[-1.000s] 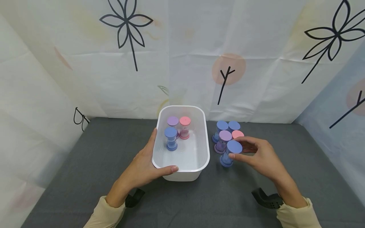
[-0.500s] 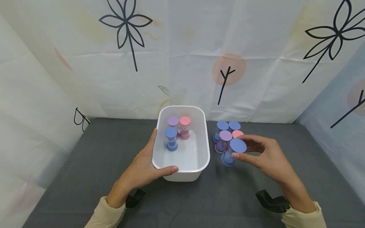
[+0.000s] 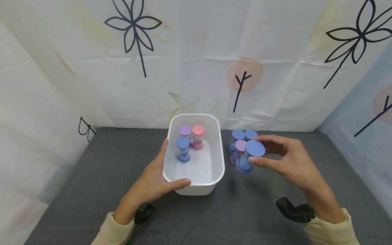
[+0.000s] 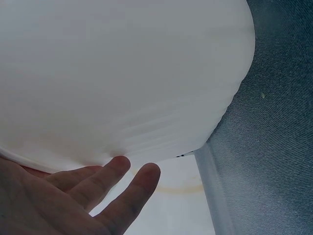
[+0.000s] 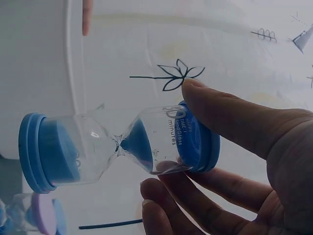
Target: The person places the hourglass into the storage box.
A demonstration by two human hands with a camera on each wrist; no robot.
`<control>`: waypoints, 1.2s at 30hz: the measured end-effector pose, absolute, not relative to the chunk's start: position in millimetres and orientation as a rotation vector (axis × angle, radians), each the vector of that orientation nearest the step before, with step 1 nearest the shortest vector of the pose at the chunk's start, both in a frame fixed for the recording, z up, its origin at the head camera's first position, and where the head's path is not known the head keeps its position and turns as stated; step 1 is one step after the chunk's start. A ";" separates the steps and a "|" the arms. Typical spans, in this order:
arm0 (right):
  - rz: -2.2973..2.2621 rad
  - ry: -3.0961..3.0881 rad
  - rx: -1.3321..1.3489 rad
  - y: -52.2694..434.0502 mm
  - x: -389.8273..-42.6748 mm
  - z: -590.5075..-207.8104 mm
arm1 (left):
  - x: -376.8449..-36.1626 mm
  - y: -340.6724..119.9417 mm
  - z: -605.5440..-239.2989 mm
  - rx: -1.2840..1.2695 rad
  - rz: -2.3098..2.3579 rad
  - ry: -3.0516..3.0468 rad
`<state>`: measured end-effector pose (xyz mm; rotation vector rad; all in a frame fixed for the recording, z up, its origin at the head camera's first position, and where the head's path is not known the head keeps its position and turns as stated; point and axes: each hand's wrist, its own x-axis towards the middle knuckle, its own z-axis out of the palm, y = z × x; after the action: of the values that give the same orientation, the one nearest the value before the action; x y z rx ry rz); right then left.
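Right hand (image 3: 287, 160) pinches blue hourglass (image 3: 255, 148) by its cap, off the surface (image 3: 214, 217); left grip (image 3: 153, 177) holds white bin (image 3: 196, 190), three hourglasses (image 3: 183, 143) inside.

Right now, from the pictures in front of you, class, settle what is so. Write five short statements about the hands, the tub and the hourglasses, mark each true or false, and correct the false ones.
1. The right hand grips a blue-capped hourglass. True.
2. The left hand holds a pink hourglass. False: it holds the white tub at its rim.
3. Inside the tub stand a purple hourglass, a pink hourglass and a small blue hourglass. True.
4. The sand in the gripped hourglass is yellow. False: it is blue.
5. The purple hourglass outside the tub is on the tub's left. False: it is on the tub's right.
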<state>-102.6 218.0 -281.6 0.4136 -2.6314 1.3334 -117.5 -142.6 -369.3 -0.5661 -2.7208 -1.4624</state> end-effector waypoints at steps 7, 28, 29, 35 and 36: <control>1.331 -2.589 0.502 210.0 -107.1 -262.9 | -116.4 -142.8 -368.9 -0.564 -1.439 -2.732; 1.582 -2.507 0.797 163.0 -135.8 -244.2 | -117.6 -142.2 -369.7 -0.582 -1.503 -2.705; 1.591 -2.504 0.813 160.3 -138.2 -245.1 | -117.9 -142.2 -369.8 -0.584 -1.508 -2.703; 1.624 -2.515 0.831 145.9 -149.2 -251.7 | -118.2 -142.2 -369.2 -0.582 -1.531 -2.705; 1.632 -2.517 0.831 143.6 -150.9 -252.8 | -118.3 -142.2 -369.1 -0.582 -1.537 -2.706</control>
<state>-150.9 143.6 -252.8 0.8311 -2.5174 1.6318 -118.3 -142.2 -369.1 -0.5815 -2.7057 -1.5370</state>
